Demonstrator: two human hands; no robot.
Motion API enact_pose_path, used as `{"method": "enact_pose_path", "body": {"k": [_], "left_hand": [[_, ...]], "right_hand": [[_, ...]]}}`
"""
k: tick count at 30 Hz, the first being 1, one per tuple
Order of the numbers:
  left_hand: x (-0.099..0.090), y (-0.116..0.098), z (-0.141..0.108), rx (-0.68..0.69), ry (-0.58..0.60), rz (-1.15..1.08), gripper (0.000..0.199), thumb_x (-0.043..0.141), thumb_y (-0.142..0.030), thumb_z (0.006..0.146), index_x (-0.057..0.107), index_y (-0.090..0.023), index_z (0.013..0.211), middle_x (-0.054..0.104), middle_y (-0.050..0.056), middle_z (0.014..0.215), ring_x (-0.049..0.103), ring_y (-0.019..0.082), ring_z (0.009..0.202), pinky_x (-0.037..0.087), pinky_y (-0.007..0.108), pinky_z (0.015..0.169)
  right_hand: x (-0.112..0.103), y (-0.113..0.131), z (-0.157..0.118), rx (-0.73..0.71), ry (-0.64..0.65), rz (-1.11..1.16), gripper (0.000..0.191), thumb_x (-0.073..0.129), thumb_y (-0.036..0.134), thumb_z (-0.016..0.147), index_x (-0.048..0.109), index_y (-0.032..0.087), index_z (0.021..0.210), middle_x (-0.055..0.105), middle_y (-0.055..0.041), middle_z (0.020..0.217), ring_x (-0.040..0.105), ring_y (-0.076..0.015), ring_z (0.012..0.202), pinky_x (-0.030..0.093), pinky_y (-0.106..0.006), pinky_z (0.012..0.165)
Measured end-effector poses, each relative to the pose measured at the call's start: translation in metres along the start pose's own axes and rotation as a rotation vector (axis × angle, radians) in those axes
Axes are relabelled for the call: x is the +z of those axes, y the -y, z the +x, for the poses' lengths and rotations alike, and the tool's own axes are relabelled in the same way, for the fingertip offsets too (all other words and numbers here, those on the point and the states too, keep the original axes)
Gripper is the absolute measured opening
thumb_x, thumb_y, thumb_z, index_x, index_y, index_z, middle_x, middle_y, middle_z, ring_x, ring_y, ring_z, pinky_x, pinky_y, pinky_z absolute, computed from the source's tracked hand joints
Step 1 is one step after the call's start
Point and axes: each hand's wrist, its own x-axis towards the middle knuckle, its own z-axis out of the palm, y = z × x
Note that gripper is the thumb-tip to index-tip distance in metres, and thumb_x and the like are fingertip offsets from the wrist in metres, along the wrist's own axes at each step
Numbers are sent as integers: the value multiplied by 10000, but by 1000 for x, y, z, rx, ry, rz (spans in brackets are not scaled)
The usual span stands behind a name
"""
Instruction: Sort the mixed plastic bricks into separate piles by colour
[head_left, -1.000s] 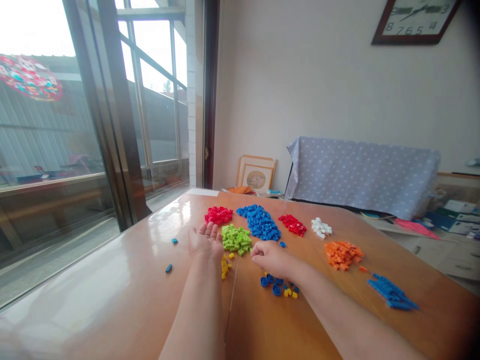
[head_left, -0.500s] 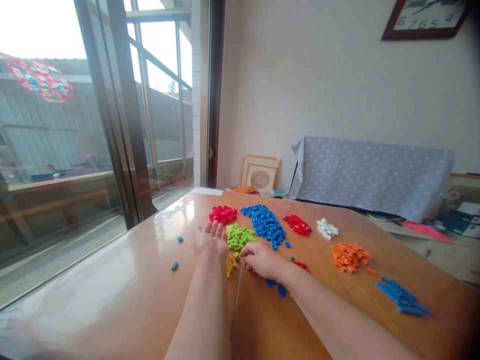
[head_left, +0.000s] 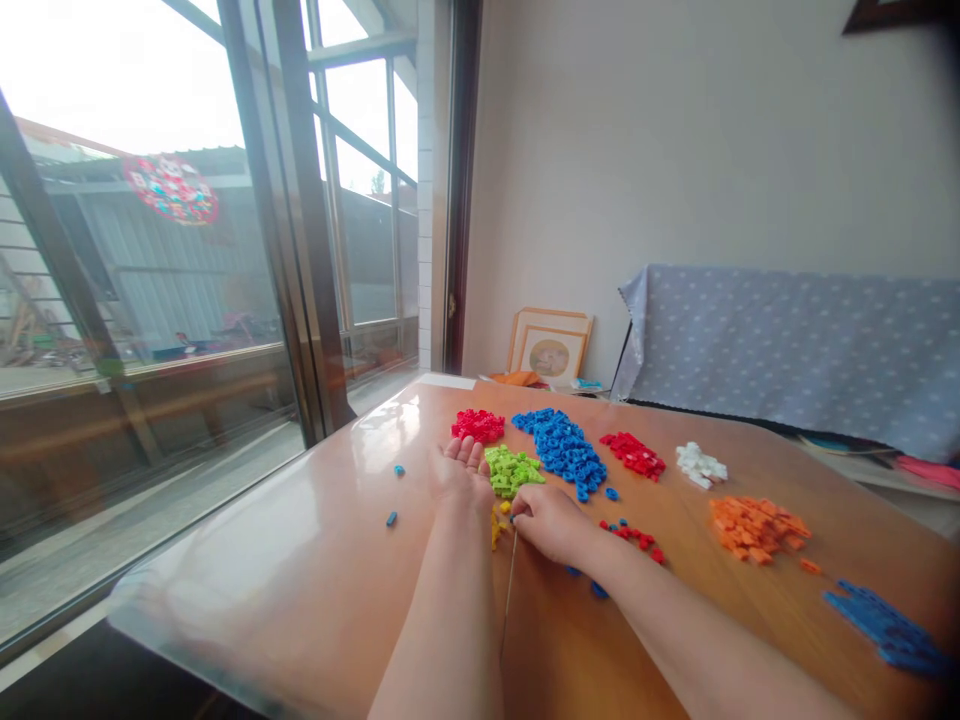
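Observation:
My left hand [head_left: 463, 478] is held palm up over the table, its fingers stretched out; I cannot tell whether anything lies in the palm. Beside it, my right hand [head_left: 553, 524] is palm down with thumb and forefinger pinched at a small dark blue building block [head_left: 512, 518], which is mostly hidden. A few yellow building blocks [head_left: 497, 530] lie between the two hands, partly covered by the left wrist. Just beyond the fingers is a heap of lime green blocks [head_left: 514, 470]. Red pieces [head_left: 637, 537] and blue round pieces [head_left: 598, 589] lie by my right forearm.
Farther back are heaps of red [head_left: 480, 426], blue [head_left: 562, 450], more red [head_left: 634, 455] and white pieces [head_left: 701, 465]. Orange pieces [head_left: 757, 528] and long blue pieces [head_left: 885, 625] lie right. Two small teal blocks [head_left: 391, 519] sit left on the glossy table [head_left: 300, 570].
The view has swung left, so everything appears farther right. My right fingertips have come down onto the small blue block by the yellow ones. My left hand keeps its palm-up pose.

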Motion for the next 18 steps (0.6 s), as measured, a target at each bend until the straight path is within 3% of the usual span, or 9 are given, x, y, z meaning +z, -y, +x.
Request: {"method": "enact_pose_path", "body": {"k": [4,11,18], "left_hand": [[4,6,-7,-18,55,54,393,355,-516,943,581,-195,942,649,75,1001,636,152,819,404,249,604],[13,34,-17,-101,177,155,373,441,-492,925,619,-165,928,672,88,946,618,137,666,435,250,545],[13,58,-30,-106,288,310,268,561,-411,860,609,-152,907,667,98,845,608,136,614,428,230,518]], "right_hand": [[-21,-15,-20,75,-7,153,111,597,195,725,691,183,785,677,-13,708,573,-141,667,360,-214,574],[-70,-66,-72,305,-97,385,120,599,267,730,637,165,781,572,19,615,493,-113,568,357,-205,513],[-82,-92,-92,353,-98,522,145,594,279,738,615,161,819,565,26,657,486,-100,566,373,-204,522]]}}
